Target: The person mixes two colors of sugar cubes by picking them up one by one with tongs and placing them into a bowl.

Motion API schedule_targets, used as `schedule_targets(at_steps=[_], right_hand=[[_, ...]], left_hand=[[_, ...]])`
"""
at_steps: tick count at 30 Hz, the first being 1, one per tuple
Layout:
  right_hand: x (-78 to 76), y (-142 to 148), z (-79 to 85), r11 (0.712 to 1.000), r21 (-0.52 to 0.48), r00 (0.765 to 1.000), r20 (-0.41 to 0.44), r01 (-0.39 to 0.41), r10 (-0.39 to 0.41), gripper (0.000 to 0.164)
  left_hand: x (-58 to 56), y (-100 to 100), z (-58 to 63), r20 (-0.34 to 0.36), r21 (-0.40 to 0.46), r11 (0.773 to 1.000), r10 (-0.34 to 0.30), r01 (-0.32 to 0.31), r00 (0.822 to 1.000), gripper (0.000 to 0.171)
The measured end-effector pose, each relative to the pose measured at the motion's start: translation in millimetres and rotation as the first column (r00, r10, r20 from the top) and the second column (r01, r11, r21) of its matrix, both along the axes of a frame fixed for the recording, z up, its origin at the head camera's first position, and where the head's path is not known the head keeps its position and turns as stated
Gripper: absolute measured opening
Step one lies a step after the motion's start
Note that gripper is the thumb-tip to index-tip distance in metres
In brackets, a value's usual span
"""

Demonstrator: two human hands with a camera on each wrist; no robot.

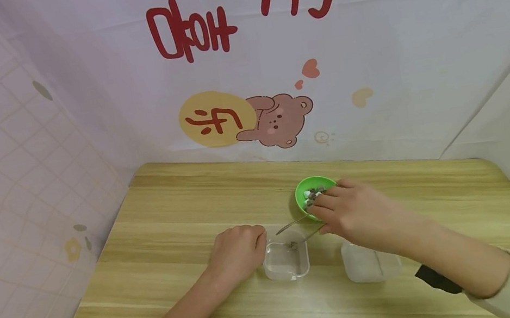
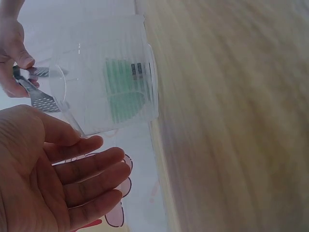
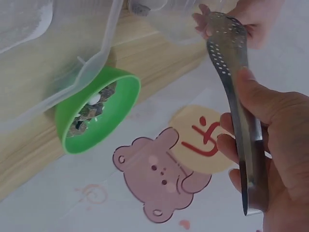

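My right hand (image 1: 357,215) grips a pair of metal tongs (image 3: 250,159) with perforated ends. In the head view the tongs' two arms spread apart above the left clear plastic container (image 1: 288,274). A small grey piece (image 1: 293,245) shows at that container's far side. My left hand (image 1: 239,252) is at the container's left edge, and the left wrist view has its thumb and index finger pinching a corner, the other fingers extended. Beyond the right hand, a green bowl (image 3: 108,130) holds several small grey-brown and white pieces (image 3: 91,108), partly hidden by the fingers in the head view.
A second clear container (image 1: 362,266) stands to the right, under my right forearm. The wood-grain table (image 1: 181,192) meets a white printed cloth (image 1: 126,90) at the back, with more cloth at both sides.
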State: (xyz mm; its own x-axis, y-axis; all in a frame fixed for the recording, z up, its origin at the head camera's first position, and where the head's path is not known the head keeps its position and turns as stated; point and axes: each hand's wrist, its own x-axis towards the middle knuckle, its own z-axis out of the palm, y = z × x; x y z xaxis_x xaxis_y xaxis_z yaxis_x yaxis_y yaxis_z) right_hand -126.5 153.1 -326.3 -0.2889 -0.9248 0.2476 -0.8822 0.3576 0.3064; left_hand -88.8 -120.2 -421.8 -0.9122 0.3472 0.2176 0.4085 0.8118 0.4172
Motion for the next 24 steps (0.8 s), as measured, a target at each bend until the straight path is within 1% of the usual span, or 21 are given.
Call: schedule_targets(at_steps=[3,6,9,11,14,16,20,24], right_hand=[[2.4,-10,3.8,0.995,0.101,0.999,-0.044,-0.015,0.020,0.042],[5.8,-21,5.2,0.982,0.185,0.997,-0.068,-0.023,0.036,0.032],[9.7,-31,3.7,0.964,0.265,0.994,-0.105,-0.009,0.038,0.026],[11.9,-38,1.4,0.949,0.316,0.988,-0.148,0.011,0.038,0.022],[13.7,-48,-1.5,0.922,0.385,0.974,-0.223,0.044,0.046,0.018],[14.7,-53,-3.6,0.898,0.434,0.965,-0.258,0.066,0.054,0.017],[17.9,-61,-10.4,0.866,0.493,0.953,-0.292,0.083,0.075,0.013],[22.6,-69,-15.8,0.849,0.521,0.943,-0.317,0.089,0.097,0.014]], left_hand=[[-0.1,0,0.4,0.001,0.006,1.000,-0.005,0.005,1.000,0.047],[-0.1,-1,0.7,0.001,0.006,1.000,-0.008,0.008,1.000,0.047],[-0.3,-1,0.9,-0.003,-0.001,1.000,-0.012,0.012,1.000,0.047],[-0.2,-1,1.0,-0.004,-0.004,1.000,-0.014,0.014,1.000,0.047],[-0.6,0,1.2,0.000,-0.002,1.000,-0.017,0.017,1.000,0.047],[-0.7,-1,1.5,0.001,0.000,1.000,-0.018,0.018,1.000,0.048],[-0.9,-1,1.1,0.003,0.003,1.000,-0.019,0.019,1.000,0.048],[-1.1,-2,-0.9,-0.004,0.003,1.000,-0.019,0.019,1.000,0.048]])
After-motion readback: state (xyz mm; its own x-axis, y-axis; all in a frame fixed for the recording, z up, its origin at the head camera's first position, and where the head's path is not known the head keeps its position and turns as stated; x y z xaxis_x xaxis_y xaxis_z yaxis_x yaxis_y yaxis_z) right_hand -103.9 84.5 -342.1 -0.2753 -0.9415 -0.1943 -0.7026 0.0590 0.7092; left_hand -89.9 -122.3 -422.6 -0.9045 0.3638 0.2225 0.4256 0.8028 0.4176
